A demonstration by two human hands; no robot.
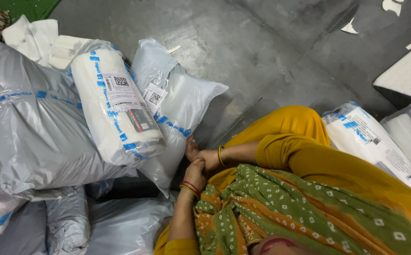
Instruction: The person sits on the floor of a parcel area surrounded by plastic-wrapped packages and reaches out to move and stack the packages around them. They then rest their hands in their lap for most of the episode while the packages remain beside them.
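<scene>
Concrete floor (262,52), hands (201,163) seemingly clasped.

Even, fairly bright indoor light falls from above. Glare shines off the glossy plastic parcels (120,108) and leaves a pale sheen on the grey floor (243,52). Soft shadows sit between the parcels. Focus is sharp at the centre; the wide lens bends the edges slightly.

parcels (116,108) piled left | hands (201,163) just right (touching) | one parcel (375,141) far right
</scene>
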